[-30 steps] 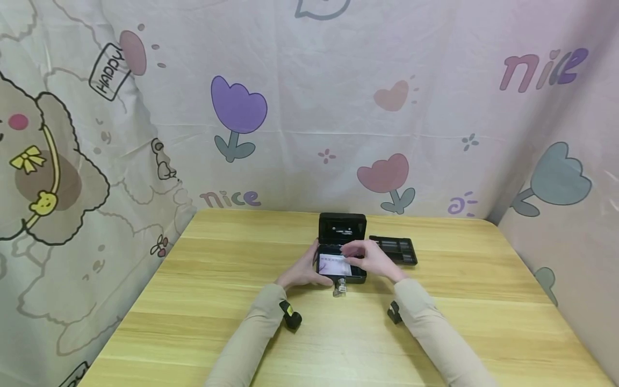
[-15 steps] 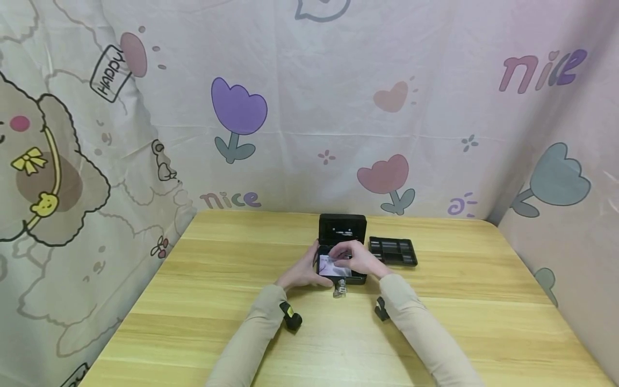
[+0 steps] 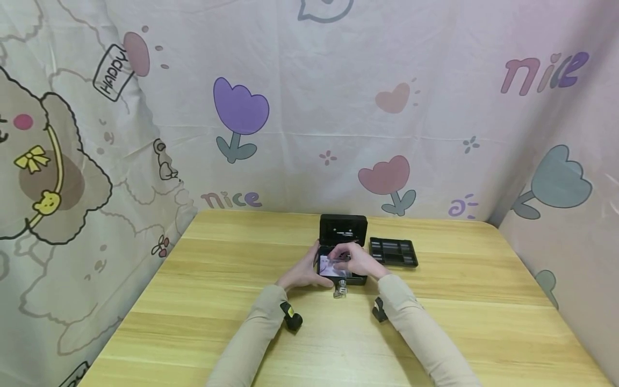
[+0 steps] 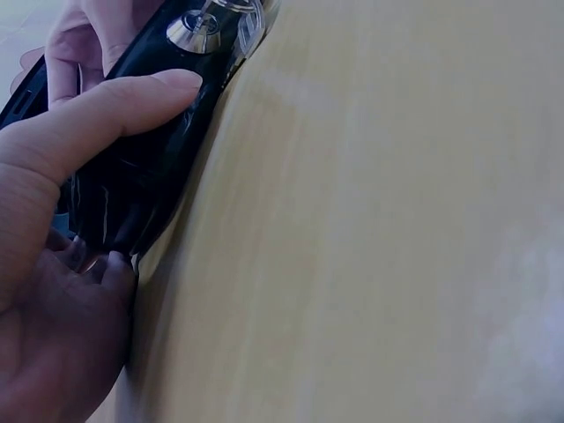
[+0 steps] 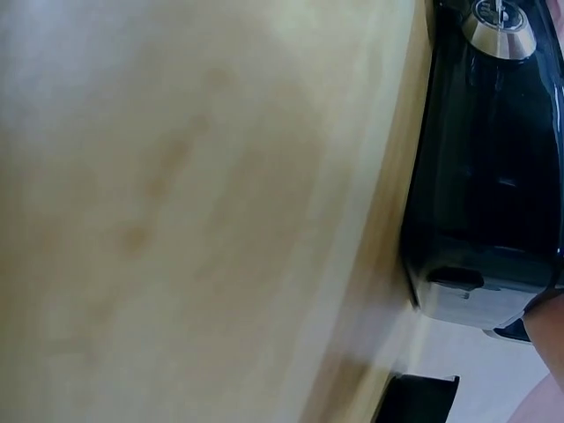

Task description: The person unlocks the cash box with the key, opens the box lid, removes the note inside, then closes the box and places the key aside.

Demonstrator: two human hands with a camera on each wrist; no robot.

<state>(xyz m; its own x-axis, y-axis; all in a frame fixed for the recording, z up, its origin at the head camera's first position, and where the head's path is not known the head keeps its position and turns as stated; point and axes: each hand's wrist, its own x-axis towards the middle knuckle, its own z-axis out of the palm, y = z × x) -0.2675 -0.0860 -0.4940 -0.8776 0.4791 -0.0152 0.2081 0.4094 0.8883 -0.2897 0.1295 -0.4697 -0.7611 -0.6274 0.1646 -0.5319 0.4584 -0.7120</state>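
A small black cash box (image 3: 358, 280) stands on the table with its lid (image 3: 343, 228) raised. Its front has a round silver lock (image 5: 500, 28) with a key in it. A card with a pale purple picture (image 3: 328, 267) lies inside, on the left. My left hand (image 3: 304, 270) grips the box's left end, thumb (image 4: 132, 106) along the front and fingers at the side. Above the box opening is my right hand (image 3: 356, 260), with bent fingers reaching down over the card. Whether those fingertips pinch the card I cannot tell; the hand covers the box's right part.
A black compartment tray (image 3: 394, 251) lies to the right of the box. Small keys in clear wrapping (image 3: 340, 289) hang from the lock at the front. A patterned cloth (image 3: 300, 107) rises behind the wooden table (image 3: 232, 247).
My right hand has moved left over the card and its fingers have lowered onto it. More of the tray shows now. My left hand has stayed on the box.
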